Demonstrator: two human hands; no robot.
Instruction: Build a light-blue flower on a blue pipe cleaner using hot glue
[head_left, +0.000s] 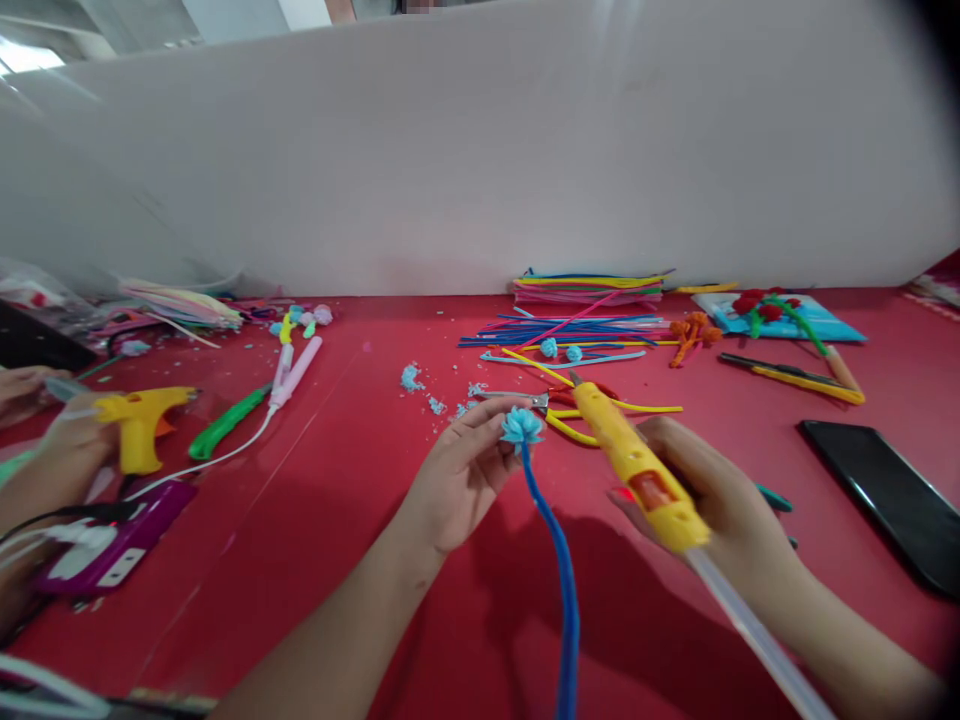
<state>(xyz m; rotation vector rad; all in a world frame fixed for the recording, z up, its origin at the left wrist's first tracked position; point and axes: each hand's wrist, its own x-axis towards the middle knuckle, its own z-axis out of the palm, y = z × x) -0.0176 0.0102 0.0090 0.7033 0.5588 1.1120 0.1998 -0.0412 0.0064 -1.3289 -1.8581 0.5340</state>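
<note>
My left hand [469,465] pinches a light blue pipe-cleaner flower [520,427] between its fingertips. From the flower a dark blue stem [561,560] curves down toward the bottom of the view. In my right hand [705,480] is a yellow hot glue gun [637,465], its nozzle pointing up and left, a little above and to the right of the flower. A clear glue stick [757,635] sticks out of the gun's rear end. Behind the flower lie scissors [540,401], partly hidden by my left hand, and bent yellow pipe cleaners [574,430].
Bundled pipe cleaners [589,290] lie by the white partition [480,150]. To the right are a black phone [885,500], a cutter knife [787,375] and red flowers [769,308]. On the left, another person's hand [79,430] is near a second glue gun [142,420] and a purple power strip [120,545].
</note>
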